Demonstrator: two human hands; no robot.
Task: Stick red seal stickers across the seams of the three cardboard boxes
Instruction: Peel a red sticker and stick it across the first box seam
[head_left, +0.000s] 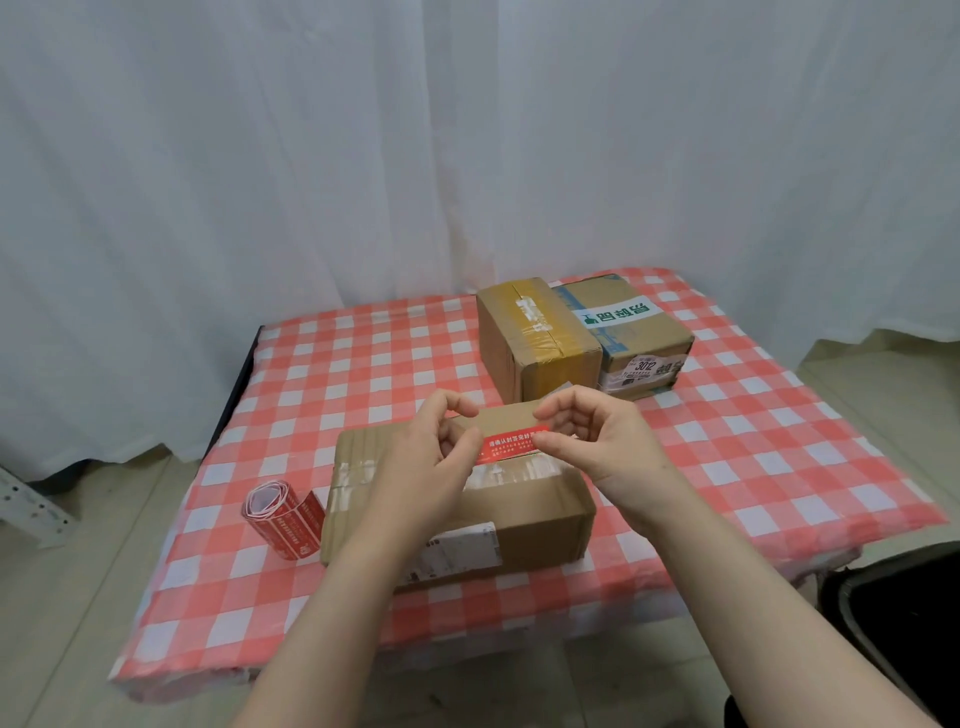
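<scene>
Left hand (431, 457) and right hand (597, 441), each grip clamped on one end of the sticker (514, 444), hold it taut over the near box (519, 512), probably so it lands unwrinkled by the taped seam. The roll (283, 519) lies beside it, handy. The far boxes (535, 343) wait.

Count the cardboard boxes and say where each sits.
3. The nearest box lies at the front, beside the sticker roll; the yellow-taped box stands behind it; the green-lettered box sits against that one's right side. None appears hidden.
</scene>
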